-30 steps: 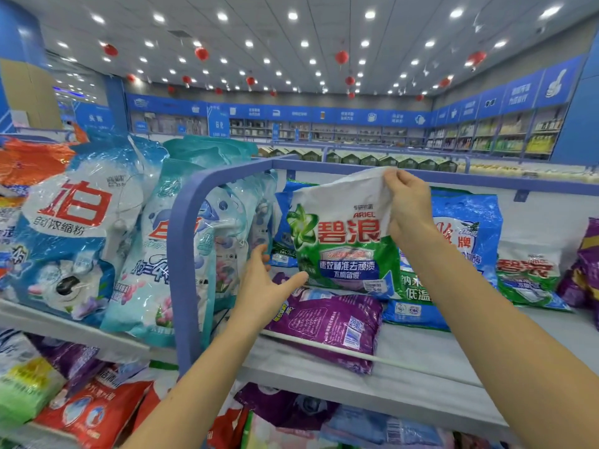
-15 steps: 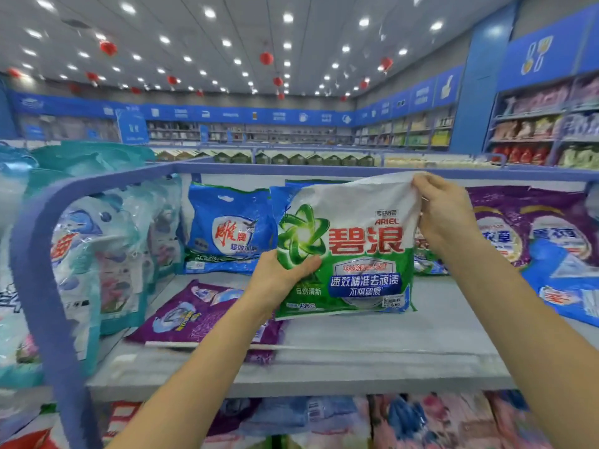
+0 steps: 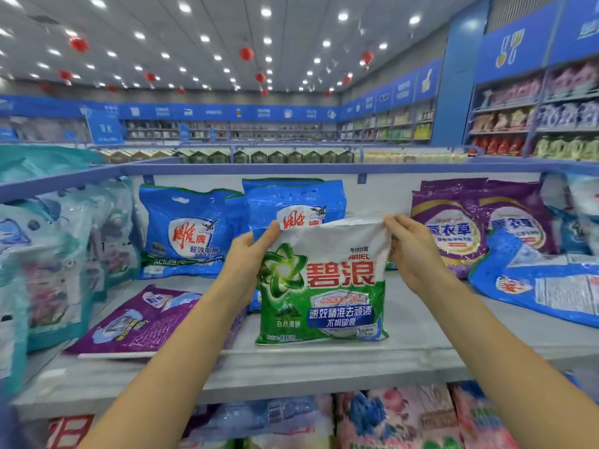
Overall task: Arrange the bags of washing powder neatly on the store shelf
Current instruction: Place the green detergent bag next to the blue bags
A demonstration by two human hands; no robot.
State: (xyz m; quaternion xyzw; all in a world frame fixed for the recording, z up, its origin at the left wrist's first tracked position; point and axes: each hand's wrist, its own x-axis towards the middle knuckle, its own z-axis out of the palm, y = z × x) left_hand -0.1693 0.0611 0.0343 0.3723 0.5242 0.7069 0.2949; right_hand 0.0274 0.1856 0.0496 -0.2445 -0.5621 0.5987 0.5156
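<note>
The person is holding a green and white bag [image 3: 324,286] upright over the middle of the shelf [image 3: 421,354], its lower edge sitting down near the shelf's front, ahead of two blue bags [image 3: 184,228] that are leaning on the back panel. The left hand [image 3: 248,257] is closing its grip round the bag's upper left edge, while the right hand [image 3: 411,254] is pinching the top right corner in its grip. A purple bag [image 3: 146,322] is lying flat just to the left, and upright purple bags [image 3: 453,228] are standing to the right.

green bag [image 3: 324,286] upright on shelf [image 3: 428,354], left hand [image 3: 248,257], right hand [image 3: 413,254] pinching top
</note>
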